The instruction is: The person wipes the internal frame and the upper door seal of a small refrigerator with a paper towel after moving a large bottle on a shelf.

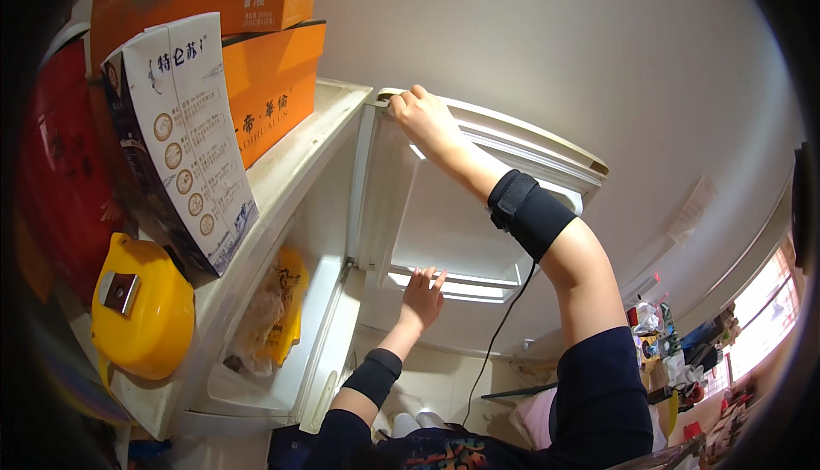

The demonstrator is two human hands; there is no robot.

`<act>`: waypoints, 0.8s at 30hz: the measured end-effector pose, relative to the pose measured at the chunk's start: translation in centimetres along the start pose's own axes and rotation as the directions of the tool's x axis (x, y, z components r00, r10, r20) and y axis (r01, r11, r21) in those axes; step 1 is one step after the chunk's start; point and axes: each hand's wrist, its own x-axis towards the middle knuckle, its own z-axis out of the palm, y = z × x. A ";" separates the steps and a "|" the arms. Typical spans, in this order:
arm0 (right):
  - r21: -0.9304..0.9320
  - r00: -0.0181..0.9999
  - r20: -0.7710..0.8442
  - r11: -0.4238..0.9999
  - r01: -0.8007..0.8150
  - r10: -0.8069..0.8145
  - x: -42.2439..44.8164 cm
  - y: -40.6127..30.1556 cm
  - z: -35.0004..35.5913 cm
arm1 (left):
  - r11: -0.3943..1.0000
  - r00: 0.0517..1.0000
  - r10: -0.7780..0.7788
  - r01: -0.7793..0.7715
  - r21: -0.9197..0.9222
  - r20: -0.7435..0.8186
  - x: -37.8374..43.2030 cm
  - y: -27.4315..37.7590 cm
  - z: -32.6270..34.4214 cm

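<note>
A white refrigerator door (458,213) stands swung out in front of me, its inner side towards me. My right hand (426,114) is at the door's upper corner on the hinge side, fingers bent over the edge. Whether it pinches something small there is hidden. Lower down, my left hand (424,302) has its fingers spread against the rail of the lower door shelf (474,282). It holds nothing that I can see. Inside the refrigerator compartment (320,303), to the left, lie a yellow printed bag (288,310) and a clear plastic bag (256,332).
On the refrigerator's top (291,178) are orange boxes (275,92), a white milk carton box (186,143), a red container (64,169) and a yellow tape measure (144,306). A black cord (496,335) hangs beside my right arm. Cluttered items (679,361) lie far right, near a window (762,316).
</note>
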 end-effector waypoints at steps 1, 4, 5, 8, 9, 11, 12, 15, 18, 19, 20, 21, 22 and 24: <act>0.000 1.000 -0.010 1.000 -0.004 0.004 -0.1 -0.1 0.1 | 1.000 1.000 -0.001 0.001 -0.002 0.003 0.1 0.0 0.0; 0.005 1.000 -0.014 1.000 0.007 -0.007 0.0 -0.2 0.3 | 1.000 1.000 -0.004 0.004 0.005 0.015 0.4 -0.1 0.2; 0.008 1.000 0.010 1.000 0.029 -0.029 -0.1 0.1 0.2 | 1.000 1.000 -0.005 0.005 0.009 0.020 0.4 -0.1 0.4; 0.085 0.997 0.070 0.996 0.038 -0.044 -0.1 1.3 -0.7 | 1.000 0.999 -0.019 0.019 -0.010 0.041 0.7 0.1 0.4; 0.121 0.995 0.091 0.992 0.034 -0.045 -0.1 1.6 -1.0 | 1.000 0.999 -0.023 0.023 -0.013 0.035 0.8 0.0 0.7; 0.214 0.987 0.160 0.976 -0.028 -0.007 0.4 2.2 -1.3 | 0.999 0.999 -0.031 0.032 -0.017 0.025 0.8 -0.2 1.1; 0.254 0.984 0.178 0.966 -0.038 -0.008 0.9 2.5 -1.5 | 0.999 0.999 -0.032 0.032 -0.017 0.032 0.8 -0.3 1.2; 0.452 0.943 0.276 0.841 -0.297 0.185 1.4 3.4 -2.7 | 0.999 0.998 -0.039 0.039 0.001 0.045 0.7 -0.3 1.4; 0.745 0.863 0.123 0.529 -0.406 0.489 0.4 4.3 -2.2 | 0.999 0.998 -0.050 0.049 0.018 0.048 0.8 0.0 1.4; 0.720 0.874 0.111 0.567 -0.399 0.474 0.0 4.2 -2.1 | 0.999 0.997 -0.049 0.049 0.002 0.054 0.8 0.0 1.3; 0.694 0.884 0.101 0.605 -0.392 0.457 -0.5 4.0 -2.1 | 0.999 0.997 -0.047 0.048 -0.015 0.059 0.9 0.1 1.3; 0.673 0.893 0.082 0.636 -0.378 0.443 -0.7 3.6 -2.1 | 0.999 0.997 -0.046 0.046 -0.005 0.056 0.8 -0.1 1.3; 0.661 0.904 0.033 0.669 -0.339 0.426 -0.7 2.8 -1.9 | 0.999 0.998 -0.045 0.045 0.004 0.052 0.7 -0.3 1.4; 0.558 0.941 -0.024 0.785 -0.268 0.338 -0.7 1.5 -1.8 | 0.999 0.998 -0.037 0.036 0.012 0.046 0.6 -0.4 1.4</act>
